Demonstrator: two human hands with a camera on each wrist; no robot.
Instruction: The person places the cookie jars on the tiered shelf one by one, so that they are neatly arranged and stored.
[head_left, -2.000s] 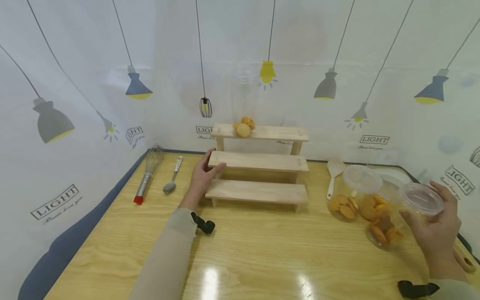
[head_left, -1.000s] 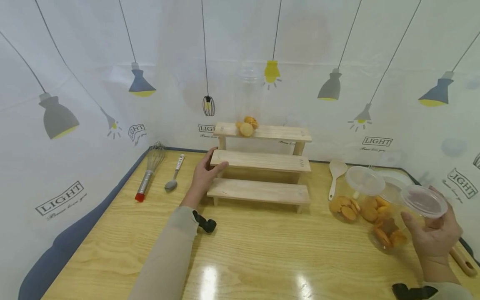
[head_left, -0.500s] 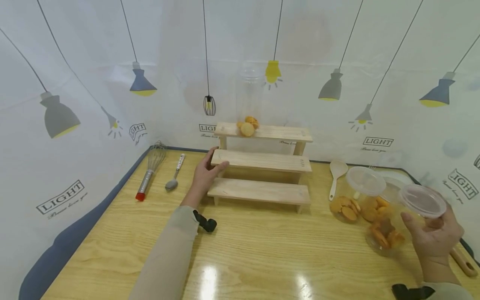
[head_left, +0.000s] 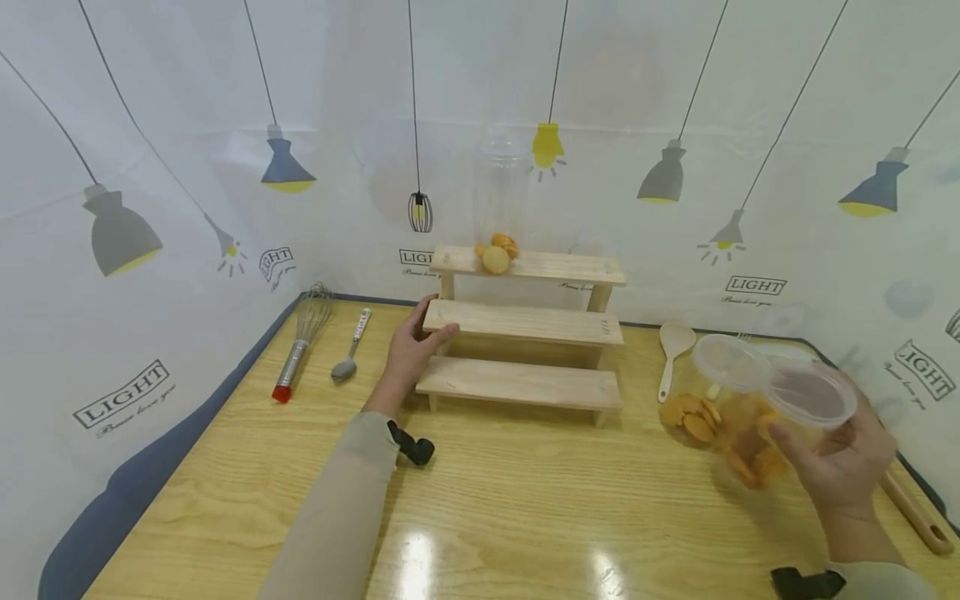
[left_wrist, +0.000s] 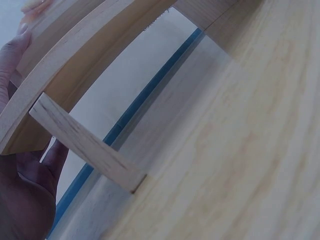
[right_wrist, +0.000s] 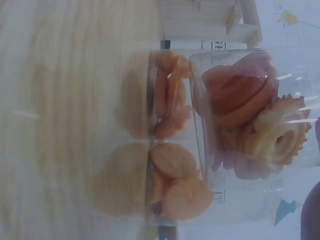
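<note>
My left hand (head_left: 408,354) grips the left end of the middle shelf of a three-step wooden stand (head_left: 525,322). In the left wrist view, the fingers wrap around the shelf end above a wooden leg (left_wrist: 85,142). My right hand (head_left: 847,458) holds a clear lidded jar (head_left: 813,396) near its top. Cookies show inside that jar (right_wrist: 260,115) in the right wrist view, where its base looks raised off the table. Beyond it stand two more lidded cookie jars, one of them (head_left: 690,417) plainly visible, the other partly hidden. A tall clear jar (head_left: 502,192) with cookies sits on the top shelf.
On the left lie a whisk (head_left: 300,346) and a spoon (head_left: 349,354). A white rice paddle (head_left: 672,350) lies right of the stand. At the far right a wooden handle (head_left: 918,512) shows beside my right hand. A printed curtain (head_left: 360,100) hangs behind the table.
My right hand has moved left with the cookie jar, now overlapping the jars behind it. My left hand stays on the middle shelf. The view has shifted slightly.
</note>
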